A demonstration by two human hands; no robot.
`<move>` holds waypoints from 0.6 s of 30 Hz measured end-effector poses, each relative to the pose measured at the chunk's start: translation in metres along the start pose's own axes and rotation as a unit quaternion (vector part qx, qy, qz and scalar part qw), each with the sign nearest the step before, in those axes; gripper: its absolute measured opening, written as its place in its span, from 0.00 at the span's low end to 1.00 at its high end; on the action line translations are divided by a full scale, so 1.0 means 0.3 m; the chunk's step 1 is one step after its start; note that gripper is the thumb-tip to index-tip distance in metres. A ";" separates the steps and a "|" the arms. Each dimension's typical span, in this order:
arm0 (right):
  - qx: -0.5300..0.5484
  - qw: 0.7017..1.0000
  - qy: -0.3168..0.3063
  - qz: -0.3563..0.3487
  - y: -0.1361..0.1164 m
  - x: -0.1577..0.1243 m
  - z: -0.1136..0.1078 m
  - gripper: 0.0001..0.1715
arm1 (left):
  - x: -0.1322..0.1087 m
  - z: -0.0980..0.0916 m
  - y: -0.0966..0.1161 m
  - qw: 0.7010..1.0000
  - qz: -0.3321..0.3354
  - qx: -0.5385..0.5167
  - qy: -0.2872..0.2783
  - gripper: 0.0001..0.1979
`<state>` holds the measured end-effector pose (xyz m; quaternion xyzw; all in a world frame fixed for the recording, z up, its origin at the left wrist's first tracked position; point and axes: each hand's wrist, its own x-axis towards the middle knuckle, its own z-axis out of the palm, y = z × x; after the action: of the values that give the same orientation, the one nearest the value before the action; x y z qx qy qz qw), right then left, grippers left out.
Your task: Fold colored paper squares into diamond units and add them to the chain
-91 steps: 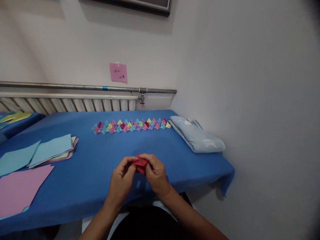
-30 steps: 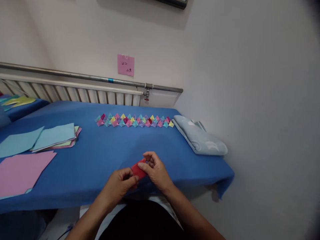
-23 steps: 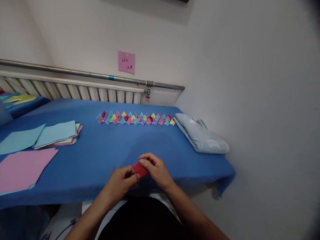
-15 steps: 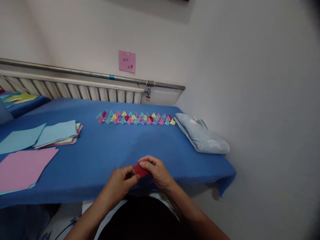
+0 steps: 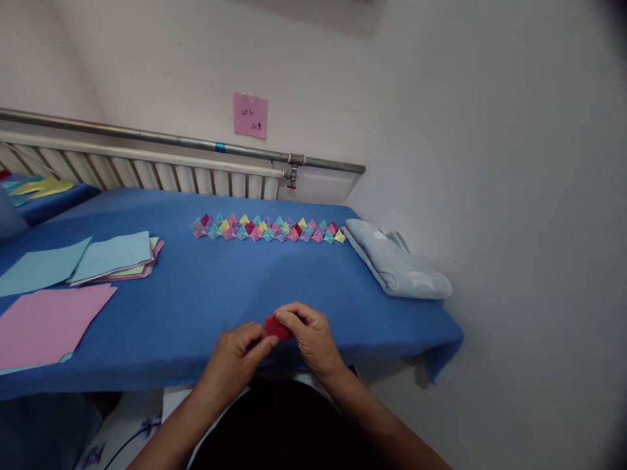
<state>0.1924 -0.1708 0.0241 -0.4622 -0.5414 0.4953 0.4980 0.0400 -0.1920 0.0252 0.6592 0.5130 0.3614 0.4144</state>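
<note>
A small folded piece of red paper [image 5: 278, 328] is held between both hands, above the near edge of the blue-covered table [image 5: 206, 307]. My left hand [image 5: 240, 352] pinches its left side between thumb and fingers. On the right side, my right hand [image 5: 309, 333] grips it with the thumb on top and the fingers behind. The fingers cover part of the paper, so its exact folds cannot be made out. Farther back lie rows of small folded paper pieces [image 5: 268, 230] in pink, blue, yellow, purple and red.
Pink sheets [image 5: 49, 326] and a stack of light blue sheets [image 5: 115, 253] lie at the left. A folded pale blue cloth [image 5: 396, 261] rests by the right wall. Behind the table run a radiator [image 5: 161, 175] and a metal pipe [image 5: 147, 138].
Less of the red paper shows between my hands, and my left thumb has moved slightly right and up along its lower edge. The camera view has shifted a little.
</note>
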 end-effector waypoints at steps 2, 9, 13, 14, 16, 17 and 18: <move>0.006 1.000 0.011 0.009 0.006 0.002 0.004 0.10 | 0.001 -0.001 0.002 1.000 0.004 0.008 0.005 0.17; 0.019 0.999 -0.025 0.031 -0.013 0.002 0.012 0.10 | 0.014 -0.015 0.010 0.998 -0.017 -0.054 -0.022 0.16; 0.048 0.997 -0.025 0.053 -0.012 0.004 0.020 0.10 | 0.012 -0.019 0.007 0.998 0.002 -0.054 0.021 0.18; 0.055 0.997 -0.022 0.057 -0.011 0.004 0.022 0.09 | 0.012 -0.021 0.008 0.998 -0.001 -0.058 0.018 0.18; 0.066 0.995 -0.029 0.074 -0.010 0.005 0.024 0.09 | 0.013 -0.030 0.013 0.997 -0.020 -0.079 -0.013 0.18; 0.068 0.993 -0.038 0.084 -0.010 0.005 0.025 0.10 | 0.014 -0.034 0.014 0.995 -0.032 -0.091 -0.033 0.18; 0.069 0.992 -0.046 0.093 -0.010 0.005 0.026 0.10 | 0.015 -0.037 0.015 0.993 -0.039 -0.100 -0.049 0.18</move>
<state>0.1845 -0.1702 0.0270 -0.4516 -0.4833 0.5964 0.4548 0.0325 -0.1860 0.0339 0.6110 0.4787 0.3614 0.5167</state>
